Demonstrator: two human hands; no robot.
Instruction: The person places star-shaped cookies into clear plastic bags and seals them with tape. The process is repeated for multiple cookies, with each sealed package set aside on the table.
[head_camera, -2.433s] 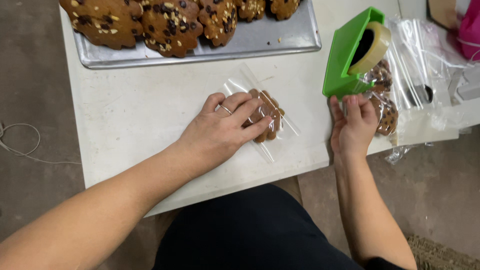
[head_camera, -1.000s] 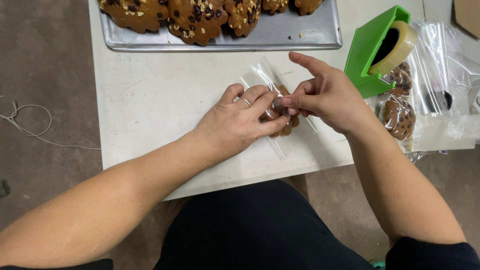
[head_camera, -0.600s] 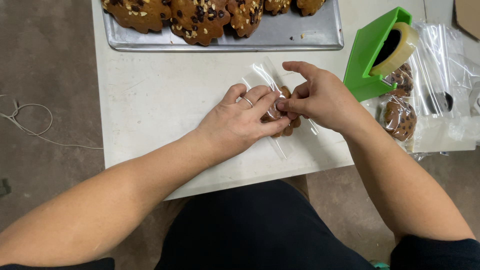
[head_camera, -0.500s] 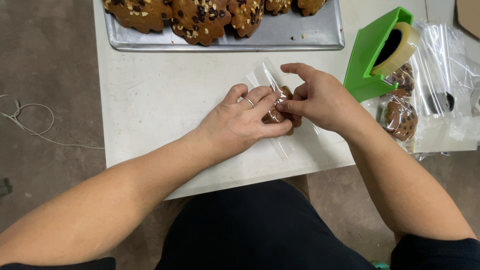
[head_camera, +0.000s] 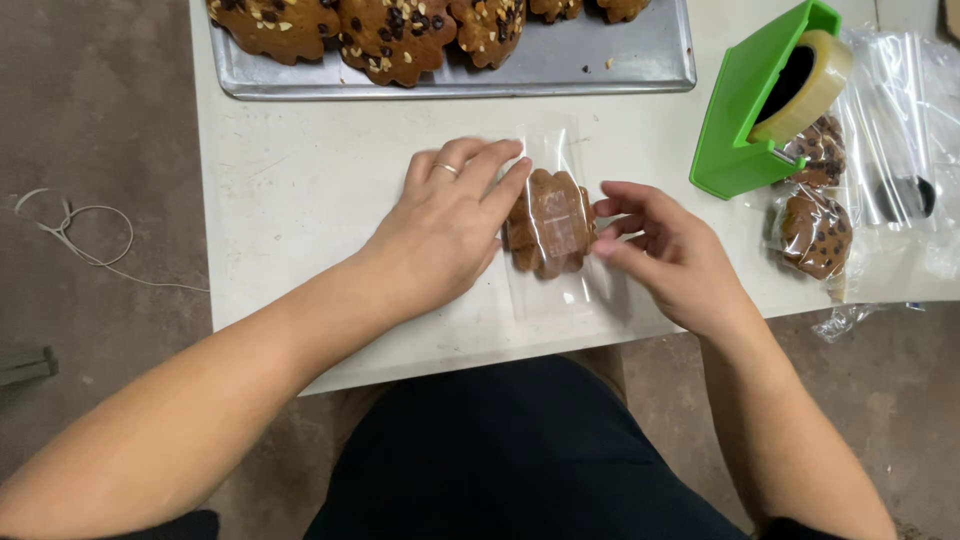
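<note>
Near the middle of the frame a brown flower-shaped cookie lies inside a clear plastic bag that rests flat on the pale bench. The left hand lies palm down on the bag's left side, its fingers stretched out and pressing against the left edge of the cookie (a ring shows on one finger); it grips nothing, only holds the bag flat. The right hand sits just right of the cookie, fingers loosely curled, with the fingertips meeting the bag's right edge beside the cookie. Whether they pinch the plastic or merely touch it cannot be told from this view.

Along the top of the frame a metal baking tray holds a row of larger chocolate-chip cookies, well apart from the hands. At the upper right stands a green tape dispenser with its roll of tape tilted outward. Just right of and below it lie two already bagged cookies, and further right a pile of empty clear bags. At the left of the frame, a loop of string lies on the grey floor.
</note>
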